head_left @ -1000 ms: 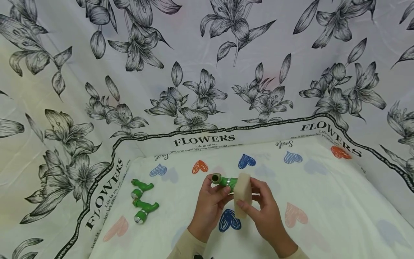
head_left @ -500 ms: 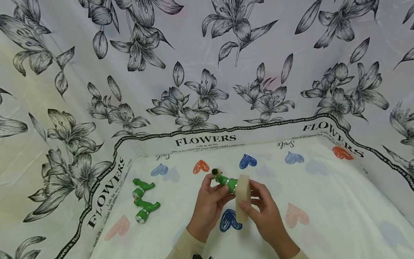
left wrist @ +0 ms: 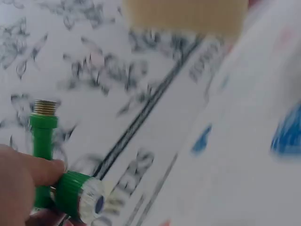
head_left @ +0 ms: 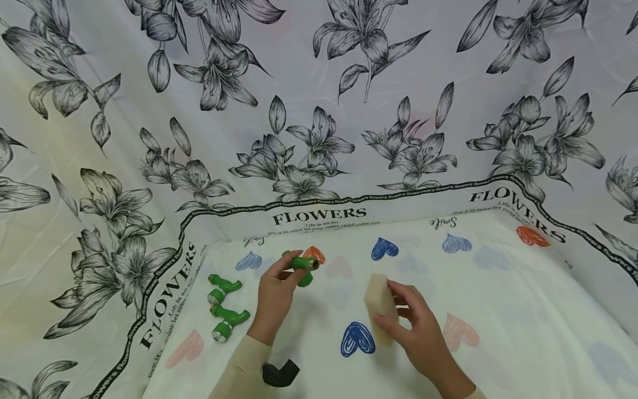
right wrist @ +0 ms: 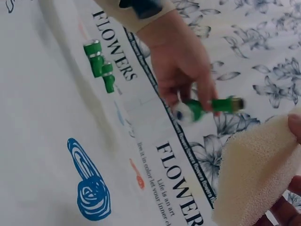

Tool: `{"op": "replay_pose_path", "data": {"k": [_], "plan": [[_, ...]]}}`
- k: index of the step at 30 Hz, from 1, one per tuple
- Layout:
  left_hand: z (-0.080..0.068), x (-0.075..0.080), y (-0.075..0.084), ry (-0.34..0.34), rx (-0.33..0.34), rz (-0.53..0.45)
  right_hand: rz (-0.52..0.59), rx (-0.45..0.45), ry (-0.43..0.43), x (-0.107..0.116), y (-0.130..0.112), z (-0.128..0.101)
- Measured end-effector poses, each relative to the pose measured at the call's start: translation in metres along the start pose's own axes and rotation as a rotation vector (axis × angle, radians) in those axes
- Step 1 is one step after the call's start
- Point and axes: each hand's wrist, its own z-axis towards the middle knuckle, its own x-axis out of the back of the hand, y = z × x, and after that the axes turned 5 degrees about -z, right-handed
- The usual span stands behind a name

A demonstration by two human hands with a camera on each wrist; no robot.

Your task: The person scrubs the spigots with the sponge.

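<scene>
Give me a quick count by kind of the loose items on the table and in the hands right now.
Green taps: 3, one held in the left hand at, two lying on the cloth at and
Beige sponge: 1, gripped by the right hand at
Black elbow piece: 1, near the left sleeve
Total: 5

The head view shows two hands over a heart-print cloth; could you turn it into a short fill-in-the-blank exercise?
1. The left hand holds a plastic faucet whose colour is ____.
2. The right hand holds a beige ____.
3. The number of other green faucets lying on the cloth by its left edge is ____.
4. The hearts printed on the cloth are blue, pink and ____.

Missing words: green; sponge; two; orange
</scene>
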Motion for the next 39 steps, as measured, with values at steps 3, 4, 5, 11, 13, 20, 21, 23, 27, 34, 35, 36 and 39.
{"op": "replay_pose_path", "data": {"k": [3, 4, 5, 11, 13, 20, 21, 23, 27, 34, 35, 36, 39], "plan": [[0.013, 0.027, -0.011, 0.018, -0.038, 0.245, -0.008, 0.003, -0.004, 0.004, 0.002, -0.002], [0.017, 0.036, -0.016, 0.021, -0.051, 0.32, -0.013, 0.002, -0.005, 0.005, 0.003, -0.003], [0.02, 0.044, -0.022, 0.022, -0.059, 0.387, -0.019, 0.001, -0.006, 0.006, 0.003, -0.003], [0.039, 0.081, -0.056, -0.021, -0.083, 0.695, -0.055, -0.033, 0.004, 0.013, 0.002, -0.007], [0.042, 0.086, -0.064, -0.057, -0.072, 0.761, -0.068, -0.048, 0.008, 0.015, 0.001, -0.008], [0.043, 0.088, -0.082, -0.091, -0.083, 0.941, -0.074, -0.026, 0.015, 0.019, 0.002, -0.009], [0.043, 0.088, -0.084, -0.085, -0.095, 0.964, -0.071, -0.017, 0.015, 0.02, 0.002, -0.008], [0.043, 0.088, -0.086, -0.074, -0.107, 0.994, -0.076, -0.012, 0.018, 0.021, 0.002, -0.008], [0.044, 0.086, -0.087, -0.08, -0.076, 1.007, -0.087, -0.025, 0.028, 0.024, -0.001, -0.009], [0.033, 0.085, -0.071, -0.022, -0.08, 0.871, -0.113, 0.026, 0.045, 0.024, -0.009, -0.001], [0.03, 0.085, -0.067, -0.017, -0.088, 0.826, -0.125, 0.036, 0.043, 0.023, -0.01, 0.0], [0.028, 0.084, -0.062, -0.016, -0.093, 0.781, -0.139, 0.044, 0.036, 0.021, -0.01, 0.001], [0.018, 0.079, -0.049, -0.027, -0.092, 0.624, -0.212, 0.071, -0.021, 0.014, -0.009, 0.002]]}}
